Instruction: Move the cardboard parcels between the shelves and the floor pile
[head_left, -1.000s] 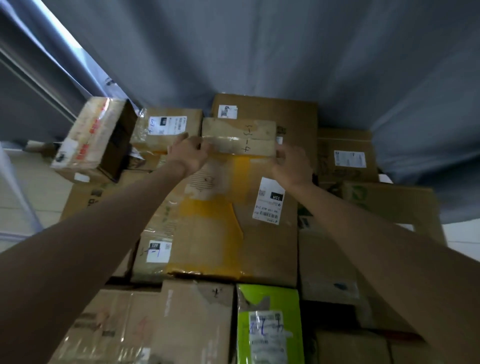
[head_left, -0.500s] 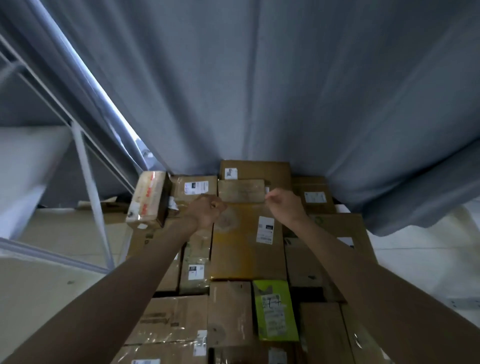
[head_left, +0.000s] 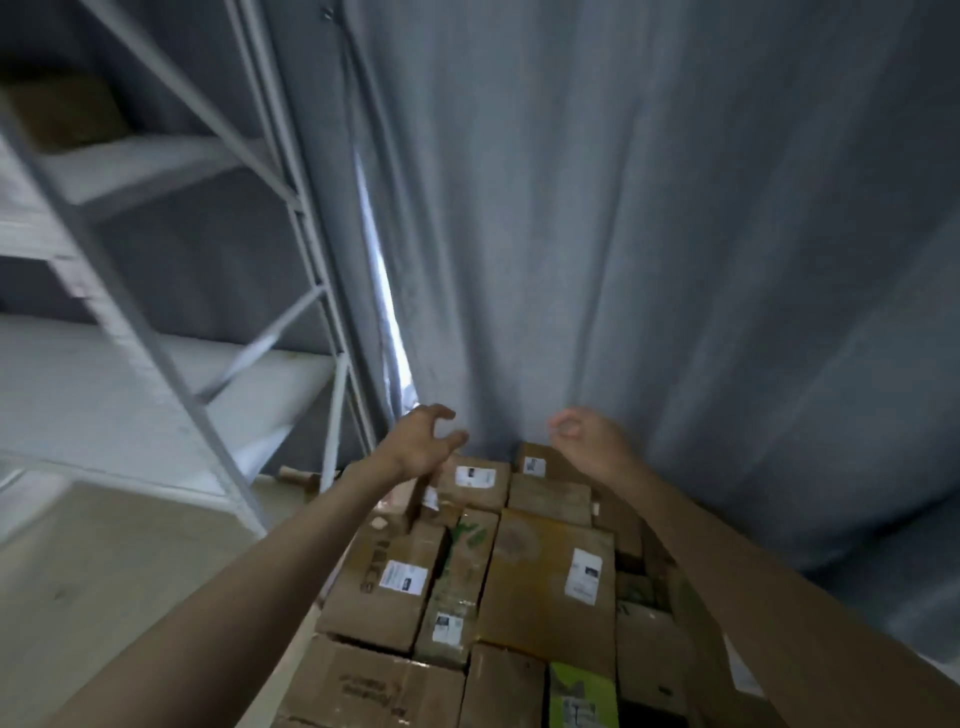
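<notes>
**Both hands empty above the parcel pile**

The pile of cardboard parcels (head_left: 519, 582) fills the lower middle of the view, stacked tightly on the floor against a grey curtain (head_left: 649, 234). Taking the pile as the landmark: the left hand (head_left: 423, 441) hangs in the air above its far left corner, fingers loosely curled and spread apart, gripping nothing. The right hand (head_left: 587, 439) hangs above the pile's far edge, well apart from the left, its fingers also bent; thumb and forefinger seem to meet in a ring, yet nothing shows between them. Neither hand touches a parcel.

On top of the pile, a large box wrapped in yellowish tape (head_left: 545, 582) with a white label lies near the middle. Just beyond it sits a small flat box (head_left: 550, 500), and left of that a box with a white label (head_left: 475, 483). At the pile's near edge lies a bright green parcel (head_left: 582, 696). To the left of the yellowish box stands a brown box with a printed label (head_left: 387, 577).

Left of the pile rises a white metal shelving rack (head_left: 171, 270), blurred; on its upper shelf a brownish parcel (head_left: 62, 111) is dimly seen. Pale floor (head_left: 104, 571) lies between rack and pile.
</notes>
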